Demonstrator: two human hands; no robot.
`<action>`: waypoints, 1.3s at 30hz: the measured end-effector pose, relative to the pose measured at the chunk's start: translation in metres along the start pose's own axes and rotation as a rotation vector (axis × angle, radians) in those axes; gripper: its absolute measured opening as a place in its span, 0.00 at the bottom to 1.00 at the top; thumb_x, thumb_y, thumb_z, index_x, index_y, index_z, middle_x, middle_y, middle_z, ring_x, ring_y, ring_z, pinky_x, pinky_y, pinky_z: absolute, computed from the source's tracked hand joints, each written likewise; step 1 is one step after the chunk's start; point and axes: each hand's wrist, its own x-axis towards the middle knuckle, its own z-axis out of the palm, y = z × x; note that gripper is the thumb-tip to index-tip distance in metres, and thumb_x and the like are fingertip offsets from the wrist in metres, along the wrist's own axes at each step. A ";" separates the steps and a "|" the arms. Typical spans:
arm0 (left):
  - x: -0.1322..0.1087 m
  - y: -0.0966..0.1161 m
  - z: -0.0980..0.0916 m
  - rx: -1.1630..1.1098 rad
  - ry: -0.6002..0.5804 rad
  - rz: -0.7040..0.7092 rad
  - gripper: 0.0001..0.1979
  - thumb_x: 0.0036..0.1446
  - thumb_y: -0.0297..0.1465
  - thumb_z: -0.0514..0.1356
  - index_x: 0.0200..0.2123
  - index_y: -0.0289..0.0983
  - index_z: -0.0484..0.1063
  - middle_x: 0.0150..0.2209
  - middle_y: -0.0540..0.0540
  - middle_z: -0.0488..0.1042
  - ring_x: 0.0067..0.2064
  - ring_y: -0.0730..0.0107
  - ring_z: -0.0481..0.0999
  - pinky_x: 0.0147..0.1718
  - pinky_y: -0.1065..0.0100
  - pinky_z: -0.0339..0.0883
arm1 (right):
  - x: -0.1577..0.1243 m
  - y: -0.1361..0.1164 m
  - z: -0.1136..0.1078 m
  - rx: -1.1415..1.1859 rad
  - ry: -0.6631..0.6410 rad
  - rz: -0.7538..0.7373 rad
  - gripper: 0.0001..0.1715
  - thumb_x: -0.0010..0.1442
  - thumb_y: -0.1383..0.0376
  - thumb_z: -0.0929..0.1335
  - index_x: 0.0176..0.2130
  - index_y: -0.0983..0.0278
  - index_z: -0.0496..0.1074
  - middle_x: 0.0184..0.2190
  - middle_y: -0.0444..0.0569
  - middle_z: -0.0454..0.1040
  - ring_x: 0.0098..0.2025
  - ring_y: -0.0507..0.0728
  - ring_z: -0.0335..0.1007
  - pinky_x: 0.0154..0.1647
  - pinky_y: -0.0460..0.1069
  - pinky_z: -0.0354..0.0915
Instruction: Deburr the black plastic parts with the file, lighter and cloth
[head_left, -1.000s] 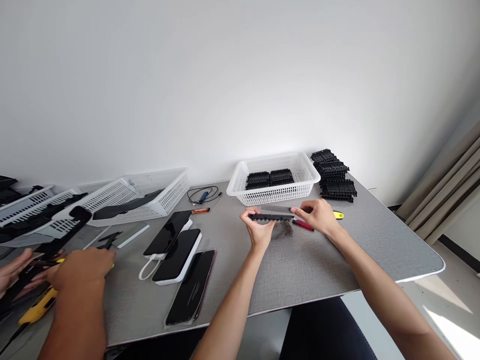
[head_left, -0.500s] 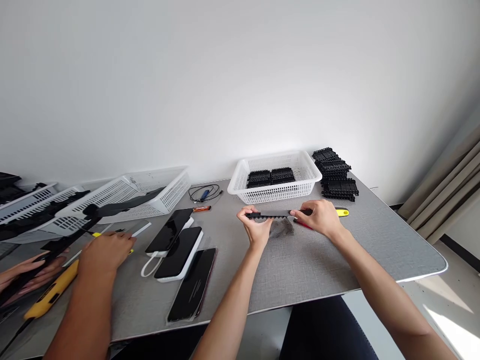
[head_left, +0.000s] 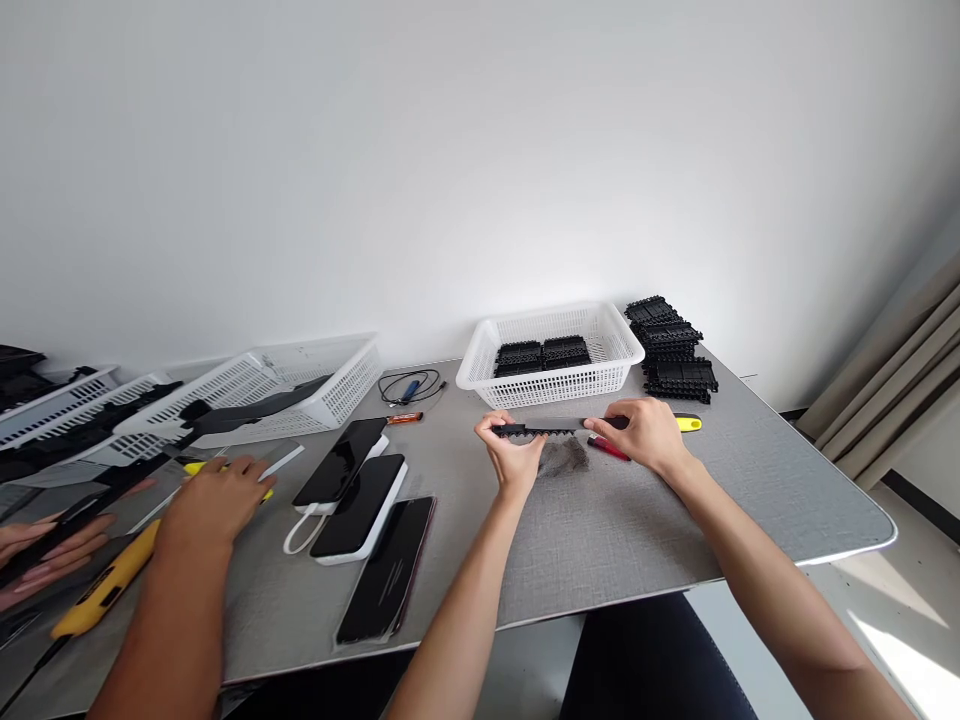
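A gray counter (head_left: 600, 540) with a white basket (head_left: 559, 388) at the back.
Right of the basket sits a stack of black plates (head_left: 679, 372). The right hand's (head_left: 651, 436) fingers are wrapped about a flat file (head_left: 559, 424), its blade at the upper edge of a black toothed part (head_left: 513, 431); the left hand's (head_left: 516, 462) fingers clasp that part in front of the basket, above the counter. A red tool (head_left: 609, 447) lies near.

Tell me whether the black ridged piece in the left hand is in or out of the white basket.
Out: the left hand grips the black ridged piece on the near side of the white basket.
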 end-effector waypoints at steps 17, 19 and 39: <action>0.000 -0.002 0.000 -0.006 0.031 -0.078 0.35 0.34 0.19 0.69 0.39 0.44 0.51 0.38 0.53 0.61 0.40 0.70 0.67 0.42 0.65 0.63 | 0.002 0.006 0.003 0.000 0.040 -0.040 0.37 0.63 0.36 0.62 0.24 0.61 0.76 0.22 0.49 0.75 0.24 0.55 0.65 0.29 0.50 0.50; 0.000 -0.003 0.000 -0.008 0.040 -0.084 0.34 0.35 0.19 0.69 0.39 0.44 0.51 0.38 0.53 0.61 0.40 0.70 0.67 0.44 0.65 0.63 | 0.002 0.007 0.002 -0.019 0.043 -0.046 0.36 0.63 0.37 0.62 0.24 0.61 0.76 0.22 0.49 0.75 0.24 0.55 0.65 0.28 0.50 0.49; 0.000 0.000 0.000 -0.011 0.010 -0.066 0.34 0.34 0.19 0.70 0.37 0.44 0.51 0.37 0.53 0.61 0.39 0.70 0.67 0.41 0.65 0.63 | 0.004 0.006 0.005 -0.014 0.010 -0.069 0.37 0.64 0.37 0.61 0.23 0.61 0.75 0.23 0.50 0.75 0.24 0.55 0.64 0.29 0.50 0.49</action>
